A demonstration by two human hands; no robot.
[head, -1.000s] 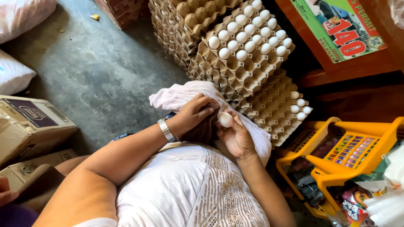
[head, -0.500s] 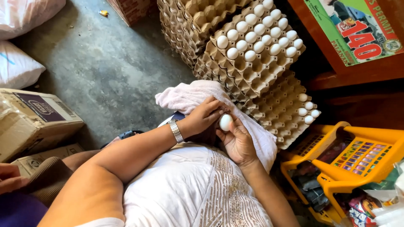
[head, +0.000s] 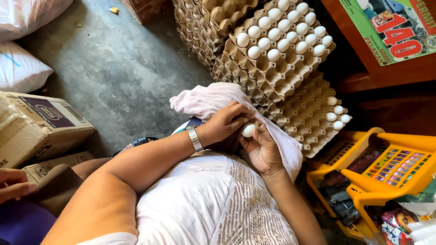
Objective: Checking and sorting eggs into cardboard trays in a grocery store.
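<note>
Grey concrete floor (head: 113,77) lies under us as we sit over a white egg (head: 249,130), pinched in our right hand (head: 262,152) above the lap; our left hand (head: 225,123) curls against it. A pinkish towel (head: 206,100) drapes beneath, before stacked egg trays (head: 272,77).

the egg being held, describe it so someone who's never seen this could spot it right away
Start at the stacked cardboard egg trays by the wall, then drop down to the pale pink cloth on the person's lap. There the left hand and right hand meet around one white egg, the only egg out of a tray.
</note>
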